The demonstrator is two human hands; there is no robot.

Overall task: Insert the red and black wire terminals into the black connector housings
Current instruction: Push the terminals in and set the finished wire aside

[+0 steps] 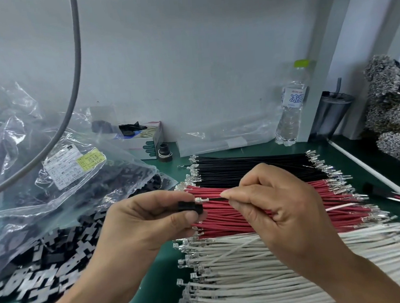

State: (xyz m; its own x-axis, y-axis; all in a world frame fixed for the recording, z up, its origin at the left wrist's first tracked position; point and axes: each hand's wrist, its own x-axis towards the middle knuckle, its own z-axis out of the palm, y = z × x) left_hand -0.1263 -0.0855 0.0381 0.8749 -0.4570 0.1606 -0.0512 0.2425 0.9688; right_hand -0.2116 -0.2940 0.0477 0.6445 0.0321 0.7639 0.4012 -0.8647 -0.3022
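My left hand (149, 217) pinches a small black connector housing (189, 207) between thumb and fingers. My right hand (274, 200) pinches a black wire (214, 198) whose metal terminal (201, 200) touches the housing's right side. Below the hands lie flat rows of black wires (248, 166), red wires (226, 223) and white wires (263, 273), all with metal terminals at both ends. A pile of loose black housings (47, 266) spills from a clear bag at the lower left.
Clear plastic bags (59, 176) with labels fill the left side on the green mat (165, 273). A small box (143, 139), a water bottle (289, 111) and a dark tumbler (330, 114) stand by the back wall. Bundled terminal wires (392, 110) are stacked far right. A grey cable (73, 72) hangs upper left.
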